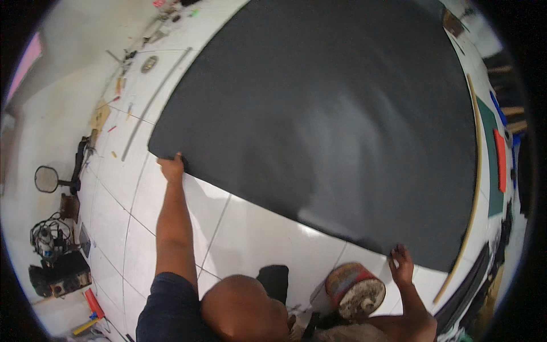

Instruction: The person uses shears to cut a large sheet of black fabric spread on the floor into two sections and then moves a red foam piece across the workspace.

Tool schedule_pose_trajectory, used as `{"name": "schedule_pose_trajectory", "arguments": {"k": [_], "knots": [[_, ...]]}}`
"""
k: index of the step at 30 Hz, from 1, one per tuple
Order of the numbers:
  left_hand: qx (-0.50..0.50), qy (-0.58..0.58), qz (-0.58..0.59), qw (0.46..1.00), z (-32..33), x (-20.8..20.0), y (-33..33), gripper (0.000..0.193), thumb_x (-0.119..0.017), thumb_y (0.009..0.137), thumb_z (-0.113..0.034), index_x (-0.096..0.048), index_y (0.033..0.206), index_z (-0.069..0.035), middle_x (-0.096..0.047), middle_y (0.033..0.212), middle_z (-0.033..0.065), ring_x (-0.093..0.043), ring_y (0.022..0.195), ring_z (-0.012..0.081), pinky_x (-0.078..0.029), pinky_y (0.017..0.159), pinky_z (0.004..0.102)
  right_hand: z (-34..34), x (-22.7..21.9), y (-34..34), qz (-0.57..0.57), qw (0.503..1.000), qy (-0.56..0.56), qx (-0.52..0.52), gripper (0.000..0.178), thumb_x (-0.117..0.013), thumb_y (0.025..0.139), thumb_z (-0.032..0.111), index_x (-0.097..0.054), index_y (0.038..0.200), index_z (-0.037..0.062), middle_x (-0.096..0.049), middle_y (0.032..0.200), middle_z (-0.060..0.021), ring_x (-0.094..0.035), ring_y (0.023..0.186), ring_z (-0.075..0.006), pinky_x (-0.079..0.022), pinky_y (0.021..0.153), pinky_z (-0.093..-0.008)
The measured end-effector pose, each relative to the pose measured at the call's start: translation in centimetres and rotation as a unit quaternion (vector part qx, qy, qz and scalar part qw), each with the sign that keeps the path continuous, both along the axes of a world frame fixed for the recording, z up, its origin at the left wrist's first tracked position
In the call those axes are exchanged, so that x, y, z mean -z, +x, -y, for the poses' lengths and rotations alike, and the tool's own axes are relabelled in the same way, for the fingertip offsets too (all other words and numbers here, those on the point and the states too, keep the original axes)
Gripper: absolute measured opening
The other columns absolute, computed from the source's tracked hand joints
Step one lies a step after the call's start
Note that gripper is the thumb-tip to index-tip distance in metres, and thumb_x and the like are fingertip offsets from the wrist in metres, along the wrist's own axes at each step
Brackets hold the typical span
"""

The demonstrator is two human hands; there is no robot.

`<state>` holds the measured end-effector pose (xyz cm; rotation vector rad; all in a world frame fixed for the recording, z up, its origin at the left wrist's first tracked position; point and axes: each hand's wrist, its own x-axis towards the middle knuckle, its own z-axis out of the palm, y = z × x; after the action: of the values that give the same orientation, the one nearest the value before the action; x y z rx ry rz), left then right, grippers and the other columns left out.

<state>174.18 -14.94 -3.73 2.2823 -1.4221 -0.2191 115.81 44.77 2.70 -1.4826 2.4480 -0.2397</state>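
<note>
The large dark sheet (313,114) lies spread across the white tiled floor (145,216) in front of you. Your left hand (172,165) pinches its near edge close to the left corner; your right hand (402,265) touches that edge near the right corner — you cannot tell whether its fingers grip. A round, red-sided block (363,299) sits just beside your right hand.
</note>
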Motion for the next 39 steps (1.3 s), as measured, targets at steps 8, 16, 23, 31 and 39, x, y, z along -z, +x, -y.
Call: {"name": "schedule_pose_trajectory", "arguments": {"k": [8, 16, 23, 31, 39], "knots": [[0.512, -0.073, 0.049, 0.854, -14.5, -4.2, -15.4, 0.039, -0.072, 0.081, -0.026, -0.066, 0.116, -0.009, -0.051, 0.131, 0.0192, -0.048, 0.122, 0.0402, -0.038, 0.103, 0.0516, 0.7, -0.2, -0.7, -0.045, 0.998, 0.012, -0.053, 0.024, -0.069, 0.086, 0.014, -0.069, 0.109, 0.0074, -0.062, 0.122, -0.0149, -0.058, 0.116, -0.0337, -0.047, 0.096, -0.0457], [0.732, 0.003, 0.051, 0.680, -24.1, -4.1, -21.9, 0.032, -0.070, 0.085, -0.018, -0.067, 0.117, -0.013, -0.058, 0.130, 0.0089, -0.050, 0.126, 0.0313, -0.036, 0.108, 0.0520, -0.2, -0.2, -0.5, -0.088, 0.993, -0.003, -0.080, 0.029, -0.068, 0.086, 0.017, -0.067, 0.114, 0.0138, -0.060, 0.127, -0.0089, -0.052, 0.124, -0.0304, -0.041, 0.097, -0.0457], [0.736, -0.034, 0.059, 0.673, -23.9, -3.8, -21.7, 0.028, -0.072, 0.083, -0.015, -0.069, 0.111, -0.011, -0.062, 0.123, 0.0109, -0.055, 0.120, 0.0335, -0.040, 0.104, 0.0529, -0.7, 1.1, -0.4, -0.109, 0.988, -0.045, -0.096, 0.030, -0.066, 0.086, 0.018, -0.065, 0.115, 0.0137, -0.058, 0.129, -0.0083, -0.051, 0.125, -0.0300, -0.041, 0.096, -0.0451], [0.744, -0.017, 0.039, 0.667, -24.3, -3.1, -23.0, 0.031, -0.071, 0.081, -0.009, -0.069, 0.112, -0.010, -0.062, 0.125, 0.0129, -0.054, 0.120, 0.0364, -0.038, 0.106, 0.0541, -3.0, 2.5, -1.7, -0.065, 0.987, -0.114, -0.091, 0.027, -0.062, 0.087, 0.013, -0.065, 0.114, 0.0096, -0.062, 0.122, -0.0150, -0.057, 0.115, -0.0316, -0.043, 0.095, -0.0500], [0.743, -0.013, 0.093, 0.662, -24.2, -3.0, -21.7, 0.028, -0.068, 0.084, -0.005, -0.067, 0.111, -0.003, -0.058, 0.127, 0.0179, -0.050, 0.125, 0.0375, -0.036, 0.108, 0.0548, -2.0, 1.3, -0.7, -0.014, 0.992, -0.116, -0.045, 0.024, -0.061, 0.090, 0.017, -0.066, 0.113, 0.0112, -0.057, 0.131, -0.0093, -0.048, 0.127, -0.0282, -0.037, 0.102, -0.0454]]}}
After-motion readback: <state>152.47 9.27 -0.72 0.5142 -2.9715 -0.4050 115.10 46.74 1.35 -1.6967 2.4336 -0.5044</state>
